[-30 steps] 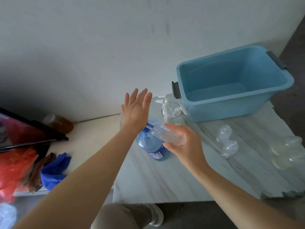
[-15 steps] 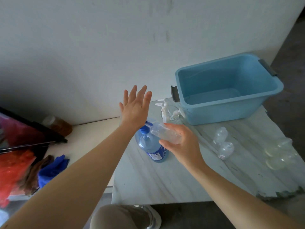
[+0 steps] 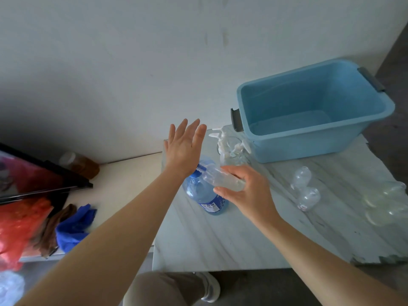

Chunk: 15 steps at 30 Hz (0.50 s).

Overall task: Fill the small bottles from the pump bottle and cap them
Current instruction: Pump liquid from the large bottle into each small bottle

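A clear small bottle (image 3: pixel 223 179) lies tilted in a person's right hand (image 3: pixel 248 192), fingers and thumb curled round its body and its mouth set against the spout of a blue pump bottle (image 3: pixel 203 195), which stands upright on a pale marble-patterned table (image 3: pixel 220 237). The left hand (image 3: pixel 184 149) is flat, fingers straight and lifted, its heel over the pump head; whether it bears down cannot be made out. Behind the two hands, a cluster of white pump tops (image 3: pixel 229 144) stands just beside a light blue tub (image 3: pixel 309 111) with grey handles, set at the table's far edge against the wall. To the right, two spare bottles (image 3: pixel 304 188) lie touching on the tabletop, with more clear ones (image 3: pixel 384 202), blurred, near the right edge. On a lower surface to the left are a blue cloth (image 3: pixel 72 226), an amber jar (image 3: pixel 79 163) by the wall and a red bag (image 3: pixel 19 224).
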{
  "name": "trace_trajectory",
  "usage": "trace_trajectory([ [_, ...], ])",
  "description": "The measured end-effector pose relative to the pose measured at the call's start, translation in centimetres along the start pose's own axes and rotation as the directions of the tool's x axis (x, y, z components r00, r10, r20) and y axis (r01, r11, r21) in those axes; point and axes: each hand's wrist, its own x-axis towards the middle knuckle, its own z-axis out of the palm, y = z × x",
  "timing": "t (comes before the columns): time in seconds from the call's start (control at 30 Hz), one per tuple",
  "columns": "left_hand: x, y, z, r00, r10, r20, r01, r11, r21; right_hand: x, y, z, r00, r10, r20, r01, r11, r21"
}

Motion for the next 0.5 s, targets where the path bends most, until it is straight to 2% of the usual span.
trace_trajectory([
  [0.37, -1.3, 1.1, -1.0, 0.996, -0.078, 0.037, 0.079, 0.997, -0.024, 0.2, -0.9, -0.3, 0.991, 0.041, 0.126, -0.029, 0.995, -0.094],
  [0.5, -0.8, 1.5, -2.0, 0.999, -0.045, 0.007, 0.046, 0.996, -0.076, 0.5, -2.0, -0.3, 0.990, 0.030, 0.140, -0.012, 0.991, -0.132],
])
